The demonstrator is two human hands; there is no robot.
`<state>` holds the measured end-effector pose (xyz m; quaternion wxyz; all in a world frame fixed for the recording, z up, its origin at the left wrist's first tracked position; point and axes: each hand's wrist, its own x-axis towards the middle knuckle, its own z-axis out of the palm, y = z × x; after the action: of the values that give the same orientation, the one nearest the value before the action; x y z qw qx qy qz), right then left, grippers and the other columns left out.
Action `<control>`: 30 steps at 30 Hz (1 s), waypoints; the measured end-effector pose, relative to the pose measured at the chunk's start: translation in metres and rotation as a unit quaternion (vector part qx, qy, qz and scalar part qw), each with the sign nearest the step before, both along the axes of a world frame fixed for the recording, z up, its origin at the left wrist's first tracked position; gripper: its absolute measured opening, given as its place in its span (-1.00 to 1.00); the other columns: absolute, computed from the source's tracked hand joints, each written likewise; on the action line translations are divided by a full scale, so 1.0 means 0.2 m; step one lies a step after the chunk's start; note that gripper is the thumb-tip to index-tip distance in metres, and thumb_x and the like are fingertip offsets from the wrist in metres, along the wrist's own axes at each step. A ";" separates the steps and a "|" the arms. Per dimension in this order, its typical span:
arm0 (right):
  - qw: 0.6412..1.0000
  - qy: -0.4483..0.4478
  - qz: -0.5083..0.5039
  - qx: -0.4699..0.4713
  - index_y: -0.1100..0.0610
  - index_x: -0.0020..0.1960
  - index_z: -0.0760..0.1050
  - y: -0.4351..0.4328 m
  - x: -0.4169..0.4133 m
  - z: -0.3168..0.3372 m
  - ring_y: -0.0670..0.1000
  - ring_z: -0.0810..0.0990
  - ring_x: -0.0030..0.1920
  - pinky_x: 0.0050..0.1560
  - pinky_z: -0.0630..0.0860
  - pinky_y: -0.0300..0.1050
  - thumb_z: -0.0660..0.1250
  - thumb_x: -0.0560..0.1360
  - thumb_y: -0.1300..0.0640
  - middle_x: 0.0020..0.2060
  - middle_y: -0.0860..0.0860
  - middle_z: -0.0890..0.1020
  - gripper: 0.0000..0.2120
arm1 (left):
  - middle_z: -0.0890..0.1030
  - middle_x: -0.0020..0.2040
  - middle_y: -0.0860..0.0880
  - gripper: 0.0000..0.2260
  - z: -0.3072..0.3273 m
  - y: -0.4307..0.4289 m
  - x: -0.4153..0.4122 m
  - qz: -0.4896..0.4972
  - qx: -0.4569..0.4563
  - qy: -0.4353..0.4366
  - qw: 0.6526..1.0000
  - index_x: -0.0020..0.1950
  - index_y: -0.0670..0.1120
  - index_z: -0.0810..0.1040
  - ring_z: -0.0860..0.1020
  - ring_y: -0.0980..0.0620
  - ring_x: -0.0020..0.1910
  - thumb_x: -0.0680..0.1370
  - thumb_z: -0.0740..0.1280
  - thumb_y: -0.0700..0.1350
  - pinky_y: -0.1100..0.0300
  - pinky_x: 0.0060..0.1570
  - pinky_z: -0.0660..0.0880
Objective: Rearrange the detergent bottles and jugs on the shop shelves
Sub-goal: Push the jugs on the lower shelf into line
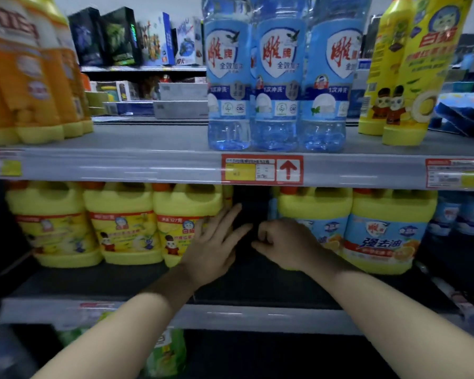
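Two hands reach into the gap on the middle shelf [246,291]: left hand [214,242] flat, fingers spread against the side of the yellow jug [184,222] left of the gap; right hand [285,244] loosely curled, holding nothing, in front of the blue-label jug [315,212] right of it. Above the gap, three clear blue bottles [278,77] stand on the upper shelf [121,165], behind a red price tag [262,169].

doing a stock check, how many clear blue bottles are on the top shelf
3 show in the front row, side by side above the red price tag: left bottle, middle bottle, right bottle. More may stand hidden behind them.
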<state>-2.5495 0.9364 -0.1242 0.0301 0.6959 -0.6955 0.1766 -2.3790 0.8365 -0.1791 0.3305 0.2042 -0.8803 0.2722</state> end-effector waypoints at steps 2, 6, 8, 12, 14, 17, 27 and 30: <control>0.999 -0.032 0.021 0.005 0.07 0.02 0.52 -0.07 0.11 0.00 0.02 0.58 -0.11 -0.15 0.52 -0.11 0.31 0.50 -0.10 -0.11 -0.01 0.62 -0.76 | 0.16 0.47 -0.21 -0.22 -0.02 -0.03 0.16 0.090 0.025 0.034 0.995 0.38 -0.04 0.29 0.21 -0.21 0.42 0.23 0.55 -0.01 -0.16 0.08 0.35; 0.999 0.004 0.053 -0.001 0.06 -0.10 0.46 -0.19 0.31 -0.03 0.02 0.58 -0.16 -0.29 0.37 -0.17 0.29 0.52 -0.10 -0.20 -0.03 0.56 -0.78 | 0.07 0.53 -0.21 0.03 -0.04 -0.11 0.40 0.193 0.108 0.061 0.973 0.53 -0.03 0.08 0.09 -0.22 0.47 0.21 0.61 0.03 -0.34 0.15 0.38; 0.997 0.031 0.074 -0.013 0.07 -0.09 0.48 -0.24 0.39 -0.04 0.05 0.60 -0.14 -0.29 0.39 -0.17 0.27 0.53 -0.08 -0.18 -0.01 0.59 -0.79 | 0.06 0.55 -0.19 0.05 -0.04 -0.15 0.46 0.196 0.102 0.030 0.975 0.56 -0.01 0.03 0.09 -0.19 0.49 0.24 0.60 -0.01 -0.26 0.22 0.37; 0.993 0.054 0.099 -0.042 0.06 0.15 0.48 -0.31 0.52 -0.02 0.08 0.60 -0.03 -0.24 0.40 -0.17 0.24 0.56 -0.03 0.01 0.03 0.63 -0.77 | 0.10 0.55 -0.15 0.04 -0.03 -0.20 0.51 0.198 0.073 -0.012 0.977 0.57 -0.03 0.02 0.16 -0.10 0.50 0.26 0.59 -0.09 -0.12 0.27 0.37; 0.994 0.050 0.090 -0.048 0.05 0.22 0.44 -0.34 0.54 -0.01 0.08 0.59 0.03 -0.23 0.37 -0.17 0.25 0.56 0.01 0.11 0.03 0.59 -0.73 | 0.12 0.55 -0.16 0.05 -0.03 -0.21 0.49 0.201 0.072 -0.013 0.977 0.57 -0.04 0.01 0.23 -0.11 0.49 0.26 0.59 0.00 -0.07 0.28 0.38; 0.994 0.067 0.077 -0.031 0.06 0.30 0.38 -0.35 0.54 -0.01 0.06 0.55 0.10 -0.21 0.32 -0.19 0.27 0.55 0.04 0.23 0.01 0.49 -0.66 | 0.18 0.53 -0.20 0.07 -0.03 -0.23 0.44 0.206 0.073 -0.019 0.976 0.56 -0.10 0.02 0.29 -0.16 0.47 0.24 0.59 0.09 -0.07 0.30 0.38; 0.991 0.108 0.078 -0.006 0.06 0.37 0.35 -0.36 0.61 -0.03 0.10 0.49 0.18 -0.10 0.41 -0.12 0.27 0.53 -0.03 0.25 0.04 0.44 -0.56 | 0.22 0.51 -0.22 -0.15 0.00 -0.21 0.50 0.140 0.110 -0.015 0.984 0.48 -0.12 0.21 0.33 -0.22 0.43 0.29 0.55 -0.07 -0.14 0.20 0.47; 0.986 0.098 0.132 -0.033 0.05 0.28 0.44 -0.38 0.70 0.02 0.07 0.53 0.14 -0.16 0.33 -0.17 0.24 0.54 -0.02 0.19 0.01 0.53 -0.66 | 0.35 0.41 -0.17 -0.33 0.05 -0.17 0.62 0.152 0.110 -0.040 0.981 0.33 -0.10 0.38 0.43 -0.19 0.27 0.25 0.50 -0.07 -0.09 0.05 0.53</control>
<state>-2.4095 0.8606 -0.1208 0.0975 0.7942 -0.5848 0.1334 -2.2543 0.8023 -0.1690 0.2256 0.3599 -0.8758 0.2292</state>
